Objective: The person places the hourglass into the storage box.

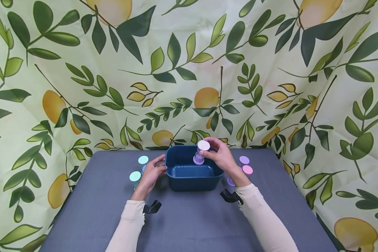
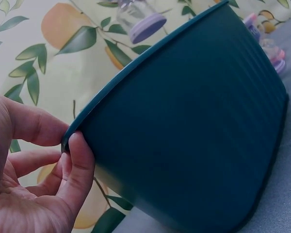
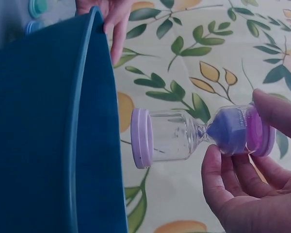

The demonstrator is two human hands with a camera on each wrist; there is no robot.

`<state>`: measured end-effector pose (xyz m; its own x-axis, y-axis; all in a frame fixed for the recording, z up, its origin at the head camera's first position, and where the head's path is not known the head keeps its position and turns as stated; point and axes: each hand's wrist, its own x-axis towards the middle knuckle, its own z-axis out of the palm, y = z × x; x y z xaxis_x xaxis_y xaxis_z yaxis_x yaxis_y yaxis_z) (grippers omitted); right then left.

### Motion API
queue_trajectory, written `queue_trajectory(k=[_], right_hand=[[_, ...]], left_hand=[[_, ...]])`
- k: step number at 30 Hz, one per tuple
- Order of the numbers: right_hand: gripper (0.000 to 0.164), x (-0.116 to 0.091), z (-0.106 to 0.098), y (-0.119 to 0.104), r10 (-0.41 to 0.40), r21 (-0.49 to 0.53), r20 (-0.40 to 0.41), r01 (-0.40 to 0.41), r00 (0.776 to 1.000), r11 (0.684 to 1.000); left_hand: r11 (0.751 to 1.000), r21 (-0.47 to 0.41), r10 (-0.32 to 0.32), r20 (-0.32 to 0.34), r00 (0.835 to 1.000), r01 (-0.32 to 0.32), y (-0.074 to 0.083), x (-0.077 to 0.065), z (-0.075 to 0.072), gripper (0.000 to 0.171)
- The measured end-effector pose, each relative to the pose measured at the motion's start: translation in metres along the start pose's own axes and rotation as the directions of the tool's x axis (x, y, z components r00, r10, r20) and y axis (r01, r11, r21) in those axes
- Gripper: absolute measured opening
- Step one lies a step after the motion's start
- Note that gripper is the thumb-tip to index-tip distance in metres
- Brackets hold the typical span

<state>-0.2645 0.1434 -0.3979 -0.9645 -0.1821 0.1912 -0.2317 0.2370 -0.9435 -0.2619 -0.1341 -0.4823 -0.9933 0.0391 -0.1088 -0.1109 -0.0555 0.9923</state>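
A dark blue plastic bin (image 1: 193, 184) stands on the table. My left hand (image 1: 149, 178) pinches its left rim, with finger and thumb at the edge in the left wrist view. Over the bin's opening, my right hand (image 1: 222, 157) holds a sand timer (image 3: 169, 136) by one end. This timer has clear glass, lilac end caps and purple sand; in the right wrist view its free cap points toward the bin's rim. From the head its top cap (image 1: 203, 145) looks pale. The visible part of the bin's floor (image 1: 192, 171) is bare.
Left of the bin, sand timers with mint caps (image 1: 135, 176) stand behind and beside my left hand, a blue one partly hidden. To the right are timers with lilac (image 1: 244, 160) and pink (image 1: 247, 169) tops, partly covered by my right wrist. Leaf-patterned fabric (image 1: 176, 105) hangs behind the grey table.
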Motion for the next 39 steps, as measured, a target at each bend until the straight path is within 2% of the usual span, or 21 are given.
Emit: queue_trajectory(k=[9, 20, 39], right_hand=[[0.047, 0.012, 0.023, 0.003, 0.039, 0.041, 0.018, -0.040, 0.999, 0.998], [0.046, 0.024, 0.048, 0.014, 0.092, 0.048, 0.022, -0.093, 0.996, 0.995], [0.044, 0.044, 0.079, 0.035, 0.164, -0.015, 0.032, -0.164, 0.986, 0.986]], left_hand=[[1.000, -0.028, 0.009, 0.002, 1.000, -0.009, -0.001, 0.000, 0.000, 0.057], [1.000, 0.004, 0.003, 0.000, 1.000, -0.003, -0.003, 0.000, 0.000, 0.056], [1.000, 0.004, -0.003, -0.009, 1.000, 0.003, -0.002, 0.001, 0.001, 0.055]])
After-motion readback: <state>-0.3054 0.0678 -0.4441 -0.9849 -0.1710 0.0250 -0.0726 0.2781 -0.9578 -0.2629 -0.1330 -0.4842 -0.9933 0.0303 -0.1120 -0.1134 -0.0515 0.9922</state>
